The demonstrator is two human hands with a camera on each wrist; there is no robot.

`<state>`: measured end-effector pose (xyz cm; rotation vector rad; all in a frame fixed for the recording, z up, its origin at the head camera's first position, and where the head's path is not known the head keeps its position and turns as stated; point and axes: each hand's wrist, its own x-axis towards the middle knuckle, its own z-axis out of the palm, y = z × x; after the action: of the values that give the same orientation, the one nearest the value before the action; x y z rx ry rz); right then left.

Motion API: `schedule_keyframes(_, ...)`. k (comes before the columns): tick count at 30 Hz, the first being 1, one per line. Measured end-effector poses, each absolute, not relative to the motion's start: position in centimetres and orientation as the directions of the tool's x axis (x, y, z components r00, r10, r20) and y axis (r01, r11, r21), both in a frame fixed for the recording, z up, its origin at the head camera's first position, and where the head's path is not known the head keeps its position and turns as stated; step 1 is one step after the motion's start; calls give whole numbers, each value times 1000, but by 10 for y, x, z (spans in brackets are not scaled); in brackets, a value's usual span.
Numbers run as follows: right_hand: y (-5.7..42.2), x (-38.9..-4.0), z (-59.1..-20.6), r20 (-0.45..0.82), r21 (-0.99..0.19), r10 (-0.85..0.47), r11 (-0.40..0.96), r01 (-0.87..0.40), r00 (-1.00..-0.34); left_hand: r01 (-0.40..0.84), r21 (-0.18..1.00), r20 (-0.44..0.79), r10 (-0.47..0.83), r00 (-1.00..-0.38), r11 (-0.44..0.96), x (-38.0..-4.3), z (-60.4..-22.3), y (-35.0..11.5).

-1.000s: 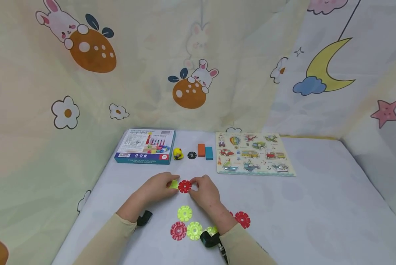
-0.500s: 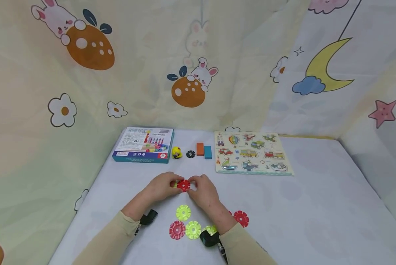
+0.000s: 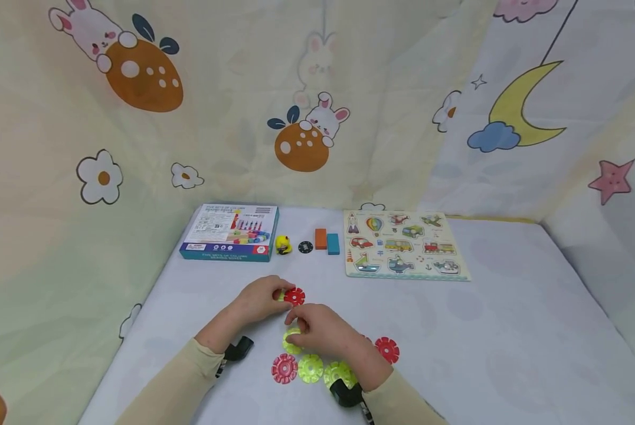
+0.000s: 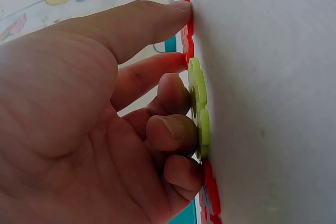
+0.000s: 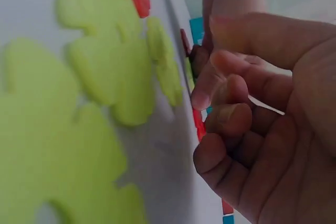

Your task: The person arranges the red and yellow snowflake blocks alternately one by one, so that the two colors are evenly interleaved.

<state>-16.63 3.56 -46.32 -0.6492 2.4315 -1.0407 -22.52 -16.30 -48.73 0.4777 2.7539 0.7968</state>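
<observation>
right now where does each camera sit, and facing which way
Head: worn on the head, facing forward and down over the table; left hand, right hand and sleeves show.
Left wrist: on that wrist, facing a red disc and a yellow-green disc; the left hand shows.
Right wrist: likewise, facing yellow-green discs; both hands show.
Head and right wrist share both hands.

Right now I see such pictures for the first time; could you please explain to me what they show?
No machine works here, only a person. The wide picture comes from a head camera, the two close ones from wrist cameras. The bare left hand holds a red disc; the bare right hand, above a yellow-green disc, holds nothing. More flower-shaped discs lie on the white surface, with a box, a picture board, a yellow toy and two blocks farther back.
</observation>
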Motion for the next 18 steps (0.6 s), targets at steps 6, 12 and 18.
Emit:
schedule_keyframes(6,33,-162,-469,-227,-652,-583,686,-324,-780,241,552,-138,373,-918,798,-223,-485,-162)
schedule_keyframes(12,28,-159,-470,-266,-613,-513,744,-267,-816,232,552,-145,367,-919,801,-220,-481,-160)
schedule_keyframes(18,26,-156,-468,-273,-604,-446,769,-209,-852,222,561,-147,359,-922,798,-220,-481,-160)
